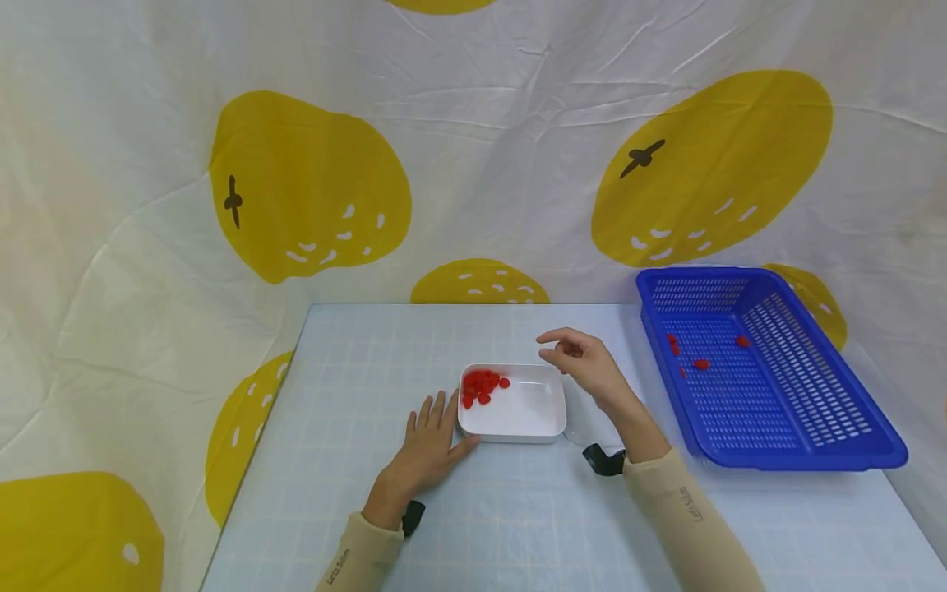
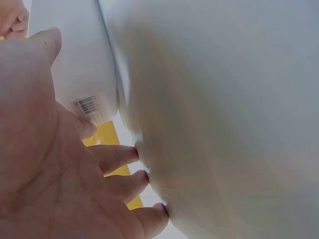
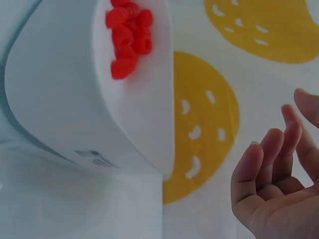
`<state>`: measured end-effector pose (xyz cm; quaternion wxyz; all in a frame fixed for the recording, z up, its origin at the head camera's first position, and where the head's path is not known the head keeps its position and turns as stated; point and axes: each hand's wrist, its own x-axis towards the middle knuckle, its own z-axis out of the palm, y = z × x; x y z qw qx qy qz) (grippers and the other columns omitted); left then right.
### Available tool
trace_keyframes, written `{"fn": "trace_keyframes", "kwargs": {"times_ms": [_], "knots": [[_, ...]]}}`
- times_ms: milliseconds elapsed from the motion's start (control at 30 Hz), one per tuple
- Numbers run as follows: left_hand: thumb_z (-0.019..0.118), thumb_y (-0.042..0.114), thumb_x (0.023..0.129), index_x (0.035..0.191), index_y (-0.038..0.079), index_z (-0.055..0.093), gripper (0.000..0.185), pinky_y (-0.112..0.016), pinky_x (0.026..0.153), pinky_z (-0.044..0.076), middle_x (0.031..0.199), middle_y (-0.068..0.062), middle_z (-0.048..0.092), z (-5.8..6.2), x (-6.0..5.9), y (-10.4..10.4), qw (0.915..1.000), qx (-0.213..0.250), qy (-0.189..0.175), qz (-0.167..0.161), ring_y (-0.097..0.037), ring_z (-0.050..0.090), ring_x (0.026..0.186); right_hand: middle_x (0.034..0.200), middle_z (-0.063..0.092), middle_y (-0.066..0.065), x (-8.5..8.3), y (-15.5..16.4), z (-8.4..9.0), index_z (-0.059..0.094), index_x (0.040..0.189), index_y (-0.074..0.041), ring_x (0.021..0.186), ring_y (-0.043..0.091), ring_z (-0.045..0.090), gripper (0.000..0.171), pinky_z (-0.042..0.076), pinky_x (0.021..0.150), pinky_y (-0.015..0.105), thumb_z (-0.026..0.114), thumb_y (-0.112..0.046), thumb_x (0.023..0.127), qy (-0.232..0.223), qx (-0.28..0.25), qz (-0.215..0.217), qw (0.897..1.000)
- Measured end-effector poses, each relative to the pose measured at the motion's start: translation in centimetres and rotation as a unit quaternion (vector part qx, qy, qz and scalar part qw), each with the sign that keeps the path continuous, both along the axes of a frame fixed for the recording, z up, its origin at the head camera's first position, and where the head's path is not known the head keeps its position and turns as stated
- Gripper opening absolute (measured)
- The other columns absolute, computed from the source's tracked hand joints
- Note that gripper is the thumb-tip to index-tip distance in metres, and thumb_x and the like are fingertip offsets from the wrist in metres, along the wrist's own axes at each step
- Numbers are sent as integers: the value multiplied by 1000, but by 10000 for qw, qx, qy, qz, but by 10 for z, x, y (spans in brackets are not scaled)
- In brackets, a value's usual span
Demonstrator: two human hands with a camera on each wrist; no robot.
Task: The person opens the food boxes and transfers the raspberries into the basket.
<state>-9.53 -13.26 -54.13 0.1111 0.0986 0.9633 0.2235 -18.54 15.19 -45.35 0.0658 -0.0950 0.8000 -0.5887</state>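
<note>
A white rectangular tray stands mid-table with several small red pieces bunched in its far left corner. My left hand lies flat on the table with straight fingers, its thumb touching the tray's near left corner. In the left wrist view the palm faces the tray's side, which bears a barcode label. My right hand hovers over the tray's far right corner with loosely bent fingers and holds nothing. The right wrist view shows those fingers apart from the tray and the red pieces.
A blue slotted basket stands at the right of the table with a few red pieces in it. A cloth with yellow fruit prints hangs behind and beside the pale gridded table.
</note>
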Motion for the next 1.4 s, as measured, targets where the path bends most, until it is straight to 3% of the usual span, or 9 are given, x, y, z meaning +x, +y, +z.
{"fn": "trace_keyframes", "kwargs": {"times_ms": [233, 367, 533, 633, 800, 900, 1067, 1300, 1400], "knots": [[55, 58, 96, 162, 13, 12, 90, -63, 116, 9, 164, -18, 16, -1, -1, 0, 10000, -94, -14, 1, -41, 8, 150, 80, 55, 10, 2, -24, -23, 73, 118, -13, 71, 26, 49, 27, 42, 60, 27, 74, -23, 93, -260, 7, 100, 9996], [55, 58, 96, 162, 14, 11, 91, -63, 116, 9, 165, -17, 15, -2, -2, 0, 9999, -136, -51, -6, -41, 7, 150, 80, 56, 8, 2, -35, -34, 73, 119, -9, 73, 23, 50, 26, 44, 63, 29, 71, -18, 95, -311, 11, 299, 9991], [55, 59, 96, 162, 14, 10, 92, -63, 116, 8, 165, -17, 15, -1, -3, 0, 9999, -149, -62, -22, -41, 6, 150, 95, 65, 18, 1, -48, -42, 69, 121, 1, 83, 28, 53, 28, 46, 72, 36, 68, -12, 96, -479, -55, 618, 9969], [55, 59, 96, 162, 14, 10, 92, -64, 116, 8, 165, -17, 14, 1, -3, 0, 9999, -142, -64, -37, -41, 6, 150, 96, 67, 14, 1, -55, -46, 71, 120, -2, 86, 27, 54, 27, 47, 73, 35, 69, -12, 95, -503, 156, 590, 9969], [54, 59, 96, 162, 14, 9, 92, -63, 116, 8, 165, -17, 14, 3, -3, -1, 9998, -149, -78, -69, -41, 6, 150, 82, 62, 4, 2, -63, -54, 76, 115, -14, 79, 23, 54, 24, 45, 65, 28, 74, -17, 91, -481, 552, 472, 9962], [54, 59, 96, 162, 14, 9, 92, -63, 116, 8, 165, -17, 14, 3, -2, -2, 9999, -119, -78, -87, -41, 6, 150, 82, 63, 6, 4, -65, -60, 75, 115, -12, 75, 23, 54, 23, 47, 64, 27, 73, -14, 92, -502, 467, 723, 9950], [54, 59, 97, 162, 14, 9, 91, -63, 116, 7, 165, -18, 14, 4, -2, -2, 9999, -48, -98, -107, -41, 6, 150, 96, 65, 5, 3, -69, -69, 74, 114, -7, 74, 23, 55, 21, 51, 65, 27, 70, -9, 93, -317, 503, 1158, 9915], [53, 60, 97, 162, 14, 8, 92, -63, 116, 6, 165, -18, 13, 5, -3, -2, 9998, -50, -134, -113, -41, 5, 150, 85, 60, 5, 0, -77, -75, 76, 110, -6, 71, 20, 51, 20, 46, 61, 25, 72, -3, 90, -130, 856, 1188, 9891], [53, 61, 97, 162, 14, 8, 92, -63, 116, 7, 165, -18, 13, 3, -3, -2, 9999, -63, -106, -121, -41, 5, 150, 91, 62, 5, 1, -81, -77, 76, 108, -7, 74, 20, 52, 20, 47, 63, 25, 73, -2, 89, -144, 1038, 1063, 9888]]}}
